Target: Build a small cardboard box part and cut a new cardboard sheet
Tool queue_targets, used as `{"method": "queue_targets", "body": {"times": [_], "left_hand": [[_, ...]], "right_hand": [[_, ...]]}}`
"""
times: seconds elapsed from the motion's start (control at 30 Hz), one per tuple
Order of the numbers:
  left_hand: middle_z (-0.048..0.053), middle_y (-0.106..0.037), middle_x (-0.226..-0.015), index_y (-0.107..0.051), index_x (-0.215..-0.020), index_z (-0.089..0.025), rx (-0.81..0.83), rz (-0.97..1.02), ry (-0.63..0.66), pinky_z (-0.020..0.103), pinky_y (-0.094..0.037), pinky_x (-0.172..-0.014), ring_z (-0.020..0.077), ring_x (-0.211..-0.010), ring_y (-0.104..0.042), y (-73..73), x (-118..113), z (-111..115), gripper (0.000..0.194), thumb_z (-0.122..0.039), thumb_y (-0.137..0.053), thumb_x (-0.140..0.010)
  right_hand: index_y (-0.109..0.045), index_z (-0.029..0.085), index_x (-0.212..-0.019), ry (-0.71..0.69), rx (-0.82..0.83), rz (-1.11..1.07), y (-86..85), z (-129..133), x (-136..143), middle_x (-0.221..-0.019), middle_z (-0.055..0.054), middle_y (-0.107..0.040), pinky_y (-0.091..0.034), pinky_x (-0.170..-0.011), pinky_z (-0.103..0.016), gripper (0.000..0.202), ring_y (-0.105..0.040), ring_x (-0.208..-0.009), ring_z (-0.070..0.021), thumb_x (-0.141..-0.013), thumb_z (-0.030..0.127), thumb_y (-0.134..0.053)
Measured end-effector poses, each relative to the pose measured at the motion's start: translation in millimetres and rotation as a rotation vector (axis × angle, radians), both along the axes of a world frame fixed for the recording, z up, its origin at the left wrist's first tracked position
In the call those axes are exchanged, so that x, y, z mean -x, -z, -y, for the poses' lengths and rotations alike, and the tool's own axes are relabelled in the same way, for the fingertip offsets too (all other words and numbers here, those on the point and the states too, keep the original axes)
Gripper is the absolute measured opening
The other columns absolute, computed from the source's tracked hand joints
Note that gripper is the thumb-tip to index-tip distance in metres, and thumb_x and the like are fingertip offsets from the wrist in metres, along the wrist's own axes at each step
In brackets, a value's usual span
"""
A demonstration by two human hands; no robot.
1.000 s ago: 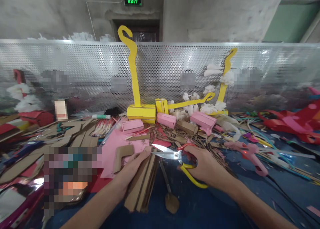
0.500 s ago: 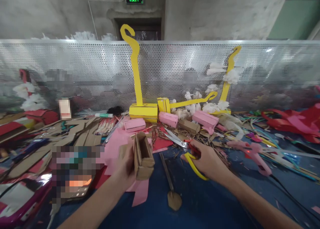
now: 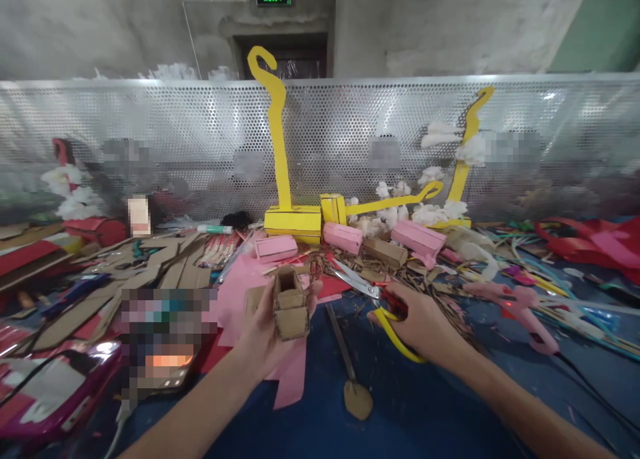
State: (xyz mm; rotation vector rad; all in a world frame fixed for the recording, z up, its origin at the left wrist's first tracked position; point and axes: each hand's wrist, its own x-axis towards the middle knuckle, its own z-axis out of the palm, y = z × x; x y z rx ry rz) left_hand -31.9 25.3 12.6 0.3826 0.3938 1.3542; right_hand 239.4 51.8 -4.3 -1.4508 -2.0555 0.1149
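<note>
My left hand (image 3: 263,335) is closed round a small brown cardboard box (image 3: 293,320), whose open hollow faces up and away from me. In my right hand (image 3: 417,319) is a pair of scissors (image 3: 367,287) with red and yellow handles, blades slightly apart and pointing up and left. The blades are clear of the box. On the blue table (image 3: 320,419) between my hands lies a cardboard strip with a rounded end (image 3: 358,397). Pink paper (image 3: 290,382) lies under and behind the box.
Yellow hooked cardboard pieces (image 3: 280,145) and small pink boxes (image 3: 343,237) stand at the back, before a perforated metal screen (image 3: 325,125). A pink glue gun (image 3: 520,312) with a cord lies right. Cardboard scraps (image 3: 155,265) and a lit phone (image 3: 165,372) are left.
My left hand has turned the cardboard box so its end faces me more, and its fingertips now show on the far side. The view has shifted slightly; the scissors stay in my right hand.
</note>
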Motion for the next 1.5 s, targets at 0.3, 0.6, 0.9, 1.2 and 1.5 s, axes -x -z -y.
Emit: {"method": "queue_targets", "body": {"times": [0.3, 0.6, 0.9, 1.2, 1.5], "left_hand": [[0.010, -0.075, -0.107, -0.070, -0.109, -0.016, 0.029, 0.058, 0.023, 0.039, -0.055, -0.101, 0.0261, -0.115, -0.068, 2.3, 0.0, 0.3, 0.027, -0.031, -0.051, -0.099], [0.009, -0.077, -0.100, -0.072, -0.103, -0.016, 0.046, 0.027, 0.018, 0.038, -0.057, -0.099, 0.0275, -0.120, -0.065, 4.7, 1.1, -0.9, 0.031, -0.032, -0.045, -0.102], [0.011, -0.078, -0.095, -0.071, -0.104, -0.014, 0.152, -0.030, 0.189, 0.033, -0.063, -0.081, 0.0263, -0.103, -0.074, 8.8, 1.4, -8.4, 0.023, -0.033, -0.061, -0.094], [0.013, -0.078, -0.086, -0.071, -0.097, -0.011, 0.234, -0.337, 0.282, 0.027, -0.062, -0.072, 0.0253, -0.088, -0.077, 1.1, -9.7, 2.2, 0.037, -0.046, -0.068, -0.087], [0.013, -0.079, -0.094, -0.070, -0.109, -0.014, 0.246, -0.472, 0.331, 0.024, -0.061, -0.068, 0.0248, -0.093, -0.076, -9.2, -9.5, 9.6, 0.048, -0.055, -0.068, -0.084]], "right_hand": [[-0.059, 0.019, -0.080, -0.013, 0.042, -0.025, 7.2, -2.0, -1.2, -0.070, -0.001, -0.066, -0.035, -0.055, -0.026, 0.034, -0.051, -0.060, -0.0157, -0.076, 0.051, -0.072], [-0.062, 0.020, -0.084, 0.003, 0.060, -0.001, 5.4, -0.3, -0.7, -0.069, -0.001, -0.064, -0.035, -0.055, -0.027, 0.034, -0.052, -0.060, -0.0170, -0.076, 0.052, -0.070], [-0.061, 0.020, -0.087, -0.002, 0.109, 0.000, 2.4, 2.2, 1.3, -0.071, 0.000, -0.064, -0.034, -0.055, -0.026, 0.041, -0.052, -0.061, -0.0167, -0.072, 0.056, -0.073], [-0.057, 0.022, -0.080, -0.017, 0.109, 0.041, -5.1, 8.2, 5.0, -0.064, 0.003, -0.059, -0.030, -0.053, -0.025, 0.038, -0.047, -0.057, -0.0147, -0.071, 0.054, -0.076], [-0.056, 0.021, -0.076, -0.038, 0.153, 0.070, -12.8, 14.1, 6.9, -0.061, 0.003, -0.058, -0.027, -0.050, -0.024, 0.042, -0.047, -0.055, -0.0138, -0.072, 0.059, -0.074]]}}
